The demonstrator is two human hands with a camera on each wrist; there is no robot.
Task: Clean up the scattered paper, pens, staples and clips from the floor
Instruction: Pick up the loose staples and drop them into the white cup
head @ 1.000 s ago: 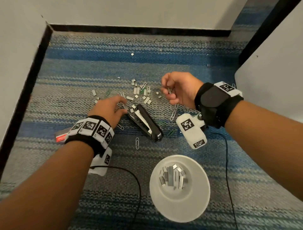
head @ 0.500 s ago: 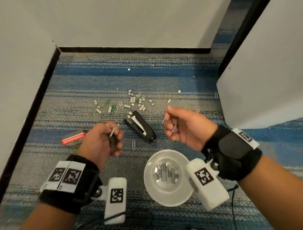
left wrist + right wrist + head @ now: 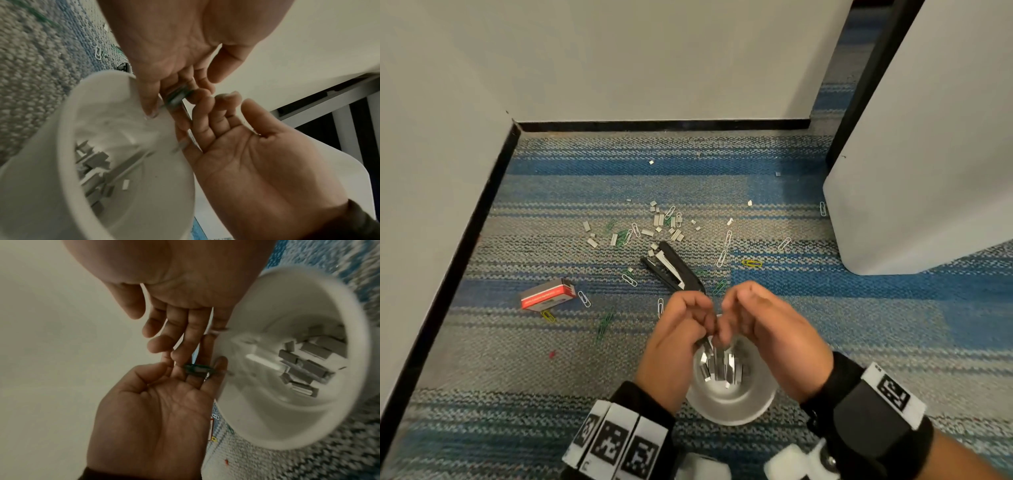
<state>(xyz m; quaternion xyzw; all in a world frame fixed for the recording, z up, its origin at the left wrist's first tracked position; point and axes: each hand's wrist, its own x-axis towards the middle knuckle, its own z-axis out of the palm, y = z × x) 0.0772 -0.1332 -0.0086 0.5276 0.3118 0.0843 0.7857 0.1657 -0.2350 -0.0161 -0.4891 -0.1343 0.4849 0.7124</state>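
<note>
White bowl (image 3: 726, 409) of staple strips (image 3: 722, 368) on striped carpet (image 3: 859, 322), left hand (image 3: 674, 346) and right hand (image 3: 774, 339) together above it, fingers loosely spread, small green clip (image 3: 178, 97) lying on left fingers (image 3: 205, 379), black stapler (image 3: 674, 269), loose staples and paper clips (image 3: 657, 222) beyond, red box (image 3: 548, 294) left.

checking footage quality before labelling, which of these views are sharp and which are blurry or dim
Head view: evenly lit and fairly sharp, clips and stapler on the carpet readable, straight edges bowed by the wide lens. Left wrist view: dim, bowl rim and falling staples smeared. Right wrist view: also dim, bowl edge and carpet streaked, staples inside clearer.
</note>
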